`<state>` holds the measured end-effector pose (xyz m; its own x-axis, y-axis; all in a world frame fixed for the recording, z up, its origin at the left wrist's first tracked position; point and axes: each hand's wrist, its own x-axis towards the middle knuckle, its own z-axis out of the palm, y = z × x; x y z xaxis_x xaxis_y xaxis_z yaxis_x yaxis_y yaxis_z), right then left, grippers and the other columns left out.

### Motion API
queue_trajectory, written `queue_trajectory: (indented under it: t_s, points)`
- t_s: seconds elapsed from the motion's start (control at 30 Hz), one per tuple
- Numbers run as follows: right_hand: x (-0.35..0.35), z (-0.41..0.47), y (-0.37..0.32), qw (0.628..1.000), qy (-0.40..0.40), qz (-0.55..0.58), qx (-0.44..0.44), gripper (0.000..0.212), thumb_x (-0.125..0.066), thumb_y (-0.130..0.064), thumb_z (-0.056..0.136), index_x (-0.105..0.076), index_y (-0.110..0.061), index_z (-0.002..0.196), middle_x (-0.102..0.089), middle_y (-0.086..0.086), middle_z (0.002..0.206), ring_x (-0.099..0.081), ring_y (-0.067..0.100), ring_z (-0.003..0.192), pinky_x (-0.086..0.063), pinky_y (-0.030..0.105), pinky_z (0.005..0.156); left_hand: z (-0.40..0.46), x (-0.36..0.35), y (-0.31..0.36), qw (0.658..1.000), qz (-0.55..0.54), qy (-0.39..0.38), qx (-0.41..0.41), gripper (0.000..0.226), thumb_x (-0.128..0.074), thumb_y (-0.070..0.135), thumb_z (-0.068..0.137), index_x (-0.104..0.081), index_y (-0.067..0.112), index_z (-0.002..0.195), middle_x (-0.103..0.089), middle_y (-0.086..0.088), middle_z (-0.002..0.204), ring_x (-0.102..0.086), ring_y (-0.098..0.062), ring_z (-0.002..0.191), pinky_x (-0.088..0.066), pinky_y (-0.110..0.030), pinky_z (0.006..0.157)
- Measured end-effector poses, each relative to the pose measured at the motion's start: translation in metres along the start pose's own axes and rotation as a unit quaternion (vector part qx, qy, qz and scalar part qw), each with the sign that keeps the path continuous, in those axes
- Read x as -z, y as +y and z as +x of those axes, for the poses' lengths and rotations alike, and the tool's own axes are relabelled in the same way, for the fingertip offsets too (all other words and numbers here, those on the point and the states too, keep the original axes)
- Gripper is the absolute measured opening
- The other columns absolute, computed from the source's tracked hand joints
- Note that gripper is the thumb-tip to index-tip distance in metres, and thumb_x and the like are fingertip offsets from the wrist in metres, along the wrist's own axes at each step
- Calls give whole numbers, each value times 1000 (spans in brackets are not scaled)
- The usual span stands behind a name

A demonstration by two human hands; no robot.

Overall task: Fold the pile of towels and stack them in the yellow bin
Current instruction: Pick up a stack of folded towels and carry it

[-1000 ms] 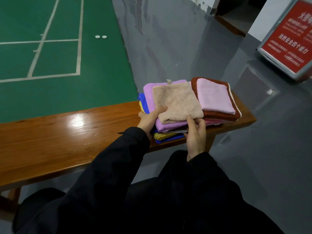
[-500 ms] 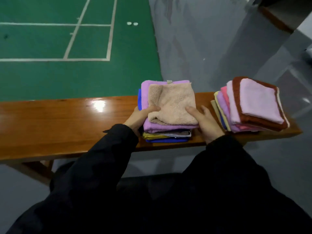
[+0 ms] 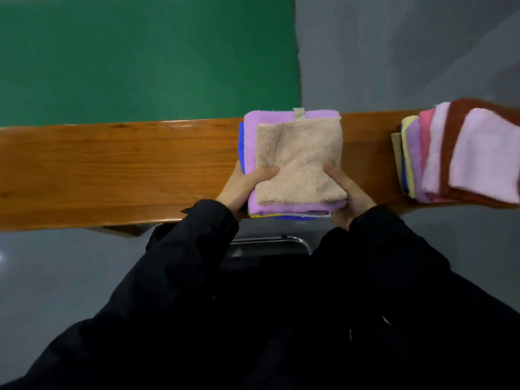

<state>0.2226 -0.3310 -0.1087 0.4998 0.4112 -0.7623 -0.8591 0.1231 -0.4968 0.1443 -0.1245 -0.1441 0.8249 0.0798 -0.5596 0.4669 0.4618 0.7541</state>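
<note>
Towels [image 3: 292,164], soft and floppy, are being clamped from both sides by left hand [image 3: 242,187] and right hand [image 3: 346,198], near bench [image 3: 112,170] edge.

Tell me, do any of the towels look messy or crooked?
Yes. The stack on the right has slid sideways, its towels fanned out past the wooden bench edge. The beige towel atop the held stack sits slightly wrinkled.

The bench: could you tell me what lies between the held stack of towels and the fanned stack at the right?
Only bare wood of the bench lies between the held stack and the fanned stack, as the head view shows.
</note>
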Motion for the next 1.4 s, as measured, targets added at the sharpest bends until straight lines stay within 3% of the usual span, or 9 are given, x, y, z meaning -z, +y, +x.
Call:
queue_trajectory:
  t_s: [0.17, 0.3, 0.53, 0.63, 0.77, 0.87, 0.93, 1.27, 1.4]
  points:
    - [0, -39, -11, 1000, 4, -10, -18, 38, -57, -34, 99, -62, -11, 129, -75, 9, 120, -72, 23, 112, -58, 35, 92, -33, -28, 20, 999, 17, 15, 36, 61, -71, 15, 86, -49, 11, 142, -64, -15, 134, -62, -33, 124, -49, -54, 105]
    - [5, -70, -14, 1000, 15, 27, -5, 50, -62, -32, 92, -58, -9, 136, -75, 8, 119, -72, 21, 110, -59, 29, 85, -57, -51, 39, 998, 51, 15, 44, 67, -73, 16, 84, -45, 9, 145, -63, -17, 136, -61, -35, 124, -55, -46, 96]
    - [9, -141, -43, 994, 34, 84, 63, 58, -68, -33, 93, -53, -10, 144, -73, 9, 124, -70, 22, 115, -57, 32, 89, -69, -103, 98, 989, 116, -69, 61, 62, -68, 19, 87, -45, 10, 144, -63, -18, 136, -61, -37, 125, -51, -55, 102]
    - [11, -169, -54, 986, 50, 124, 96, 45, -62, -30, 98, -58, -12, 138, -72, 11, 126, -68, 26, 119, -54, 38, 99, -71, -134, 123, 980, 152, -115, 51, 65, -69, 20, 89, -41, 11, 147, -60, -17, 139, -59, -36, 127, -51, -56, 102]
    - [30, -223, -68, 966, 77, 194, 155, 38, -58, -32, 97, -60, -16, 132, -74, 8, 120, -71, 22, 111, -58, 31, 90, -79, -198, 145, 963, 198, -174, 47, 62, -66, 19, 90, -43, 9, 146, -65, -13, 134, -64, -31, 122, -56, -38, 92]
    - [65, -260, -69, 952, 94, 228, 181, 50, -62, -38, 97, -56, -14, 141, -70, 11, 129, -67, 25, 121, -54, 36, 101, -88, -253, 144, 950, 231, -206, 50, 61, -67, 18, 90, -43, 8, 146, -64, -14, 135, -63, -31, 123, -55, -41, 95]
    - [95, -285, -72, 944, 99, 248, 192, 55, -63, -39, 95, -54, -14, 143, -69, 11, 132, -66, 25, 122, -56, 35, 98, -96, -295, 140, 942, 247, -219, 62, 63, -68, 19, 90, -42, 9, 147, -63, -15, 136, -62, -32, 124, -55, -43, 97]
    - [233, -407, -91, 894, 127, 341, 260, 43, -59, -36, 94, -62, -11, 129, -71, 10, 128, -68, 24, 119, -57, 30, 92, -122, -509, 98, 889, 290, -323, 143, 59, -68, 16, 85, -50, 11, 141, -66, -17, 132, -65, -36, 119, -58, -43, 89]
    - [260, -449, -87, 852, 157, 380, 325, 81, -91, -50, 65, -62, -13, 130, -70, 10, 130, -68, 23, 119, -57, 29, 90, -125, -574, 80, 847, 328, -391, 153, 62, -70, 17, 88, -47, 13, 145, -62, -18, 136, -60, -40, 126, -50, -55, 102]
